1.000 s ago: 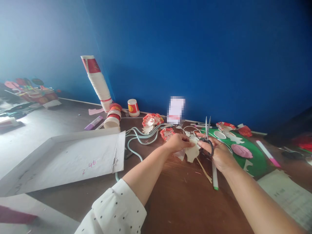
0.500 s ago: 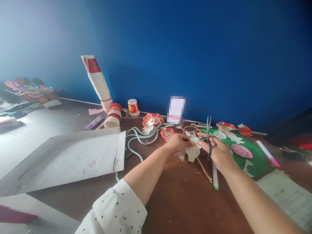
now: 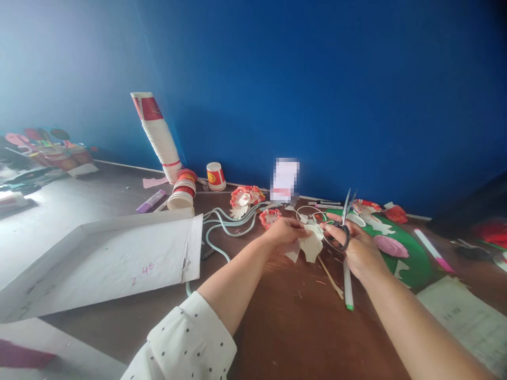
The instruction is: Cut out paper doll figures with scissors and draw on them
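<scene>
In the head view, the left hand (image 3: 285, 232) grasps a piece of white, irregularly cut paper (image 3: 311, 248) between the thumb and the fingers. This paper is held over the brown wooden table (image 3: 285, 327), between the 2 hands. The right hand (image 3: 358, 250) grasps a pair of metal scissors (image 3: 346, 205) by the black handles, and the 2 blades point upward, a little apart. If the right fingertips also touch the paper, I cannot tell.

The space around is crowded. A white marker with a green cap (image 3: 347, 287) reaches under the right hand, so its upper end is hidden. Near it lies a thin beige stick (image 3: 331, 278), which meets the lower edge of the paper. To the right, a round green sheet (image 3: 415, 264) carries a pink oval paper (image 3: 391, 246) and white scraps, and the right hand covers a part of it. Just beyond the left hand is a red-and-white cut paper ring (image 3: 270, 218). Looped pale blue cables (image 3: 216, 240) separate it from a large white cardboard tray (image 3: 106, 258). At the back, 1 red-and-white paper cup (image 3: 216, 178) stands upside down.
</scene>
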Demonstrator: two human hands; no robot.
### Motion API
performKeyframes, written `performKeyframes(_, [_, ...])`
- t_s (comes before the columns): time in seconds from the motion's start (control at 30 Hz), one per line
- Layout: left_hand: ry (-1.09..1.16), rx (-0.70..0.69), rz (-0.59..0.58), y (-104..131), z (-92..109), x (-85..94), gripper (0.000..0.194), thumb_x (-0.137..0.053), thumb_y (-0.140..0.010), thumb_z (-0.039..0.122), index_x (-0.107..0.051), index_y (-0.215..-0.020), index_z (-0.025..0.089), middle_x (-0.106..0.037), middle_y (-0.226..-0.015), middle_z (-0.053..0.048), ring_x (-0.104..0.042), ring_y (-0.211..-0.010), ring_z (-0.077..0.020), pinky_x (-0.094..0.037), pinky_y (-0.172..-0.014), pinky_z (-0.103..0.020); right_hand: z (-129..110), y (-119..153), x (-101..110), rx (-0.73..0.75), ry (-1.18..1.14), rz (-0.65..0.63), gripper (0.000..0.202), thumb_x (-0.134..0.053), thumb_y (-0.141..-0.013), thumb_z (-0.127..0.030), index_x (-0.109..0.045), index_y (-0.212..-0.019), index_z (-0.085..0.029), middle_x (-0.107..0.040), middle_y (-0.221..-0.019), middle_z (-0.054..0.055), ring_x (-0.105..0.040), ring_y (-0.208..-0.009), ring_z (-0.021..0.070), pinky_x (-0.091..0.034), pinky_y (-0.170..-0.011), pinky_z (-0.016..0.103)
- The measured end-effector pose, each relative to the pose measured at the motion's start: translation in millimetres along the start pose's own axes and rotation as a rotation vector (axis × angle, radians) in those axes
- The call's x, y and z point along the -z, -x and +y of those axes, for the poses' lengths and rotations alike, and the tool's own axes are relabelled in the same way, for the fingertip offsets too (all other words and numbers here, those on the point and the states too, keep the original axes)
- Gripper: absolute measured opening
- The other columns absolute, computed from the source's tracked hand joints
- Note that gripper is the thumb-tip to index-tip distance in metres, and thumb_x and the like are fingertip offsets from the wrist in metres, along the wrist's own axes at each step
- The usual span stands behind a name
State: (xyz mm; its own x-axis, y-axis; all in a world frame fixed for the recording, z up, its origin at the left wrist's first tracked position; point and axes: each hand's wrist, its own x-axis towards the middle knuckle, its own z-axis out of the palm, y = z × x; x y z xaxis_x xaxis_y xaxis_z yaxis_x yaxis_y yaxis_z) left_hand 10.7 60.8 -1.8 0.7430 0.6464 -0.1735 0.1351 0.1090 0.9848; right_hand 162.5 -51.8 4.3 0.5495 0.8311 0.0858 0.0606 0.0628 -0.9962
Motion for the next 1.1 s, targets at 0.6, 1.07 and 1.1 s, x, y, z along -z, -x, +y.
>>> performKeyframes(0.6, [0.237, -0.015, 0.071, 1, 2, -12.0, 0.018, -0.072, -0.071, 0.013, -0.069, -0.089, 0.011, -0.067, -0.081, -0.006, -0.06, -0.064, -0.0101, -0.049, -0.068, -0.025, -1, 3, -3, -0.021, 0.052, -0.059, 0.052, -0.076, -0.071, -0.039, -0.064, -0.119, -0.024, -0.072, -0.085, 0.002, -0.064, -0.083, 0.0229, -0.045, -0.067, 0.032])
performKeyframes(1.07, [-0.183, -0.085, 0.021, -2, 1, -5.5, 0.03, -0.07, -0.073, 0.025, -0.073, -0.101, 0.014, -0.071, -0.092, -0.007, -0.062, -0.077, -0.015, -0.049, -0.075, -0.028, 1, 3, -3, -0.017, 0.034, -0.111, 0.046, -0.077, -0.068, -0.033, -0.065, -0.112, -0.025, -0.07, -0.09, 0.001, -0.064, -0.084, 0.0203, -0.046, -0.076, 0.031])
performKeyframes(1.1, [-0.193, -0.094, 0.024, -2, 1, -5.0, 0.027, -0.07, -0.073, 0.025, -0.073, -0.098, 0.014, -0.071, -0.091, -0.007, -0.062, -0.078, -0.0153, -0.049, -0.076, -0.027, 0, 3, -3, -0.011, 0.047, -0.101, 0.045, -0.077, -0.067, -0.032, -0.066, -0.111, -0.025, -0.069, -0.09, 0.001, -0.063, -0.083, 0.0198, -0.046, -0.074, 0.03])
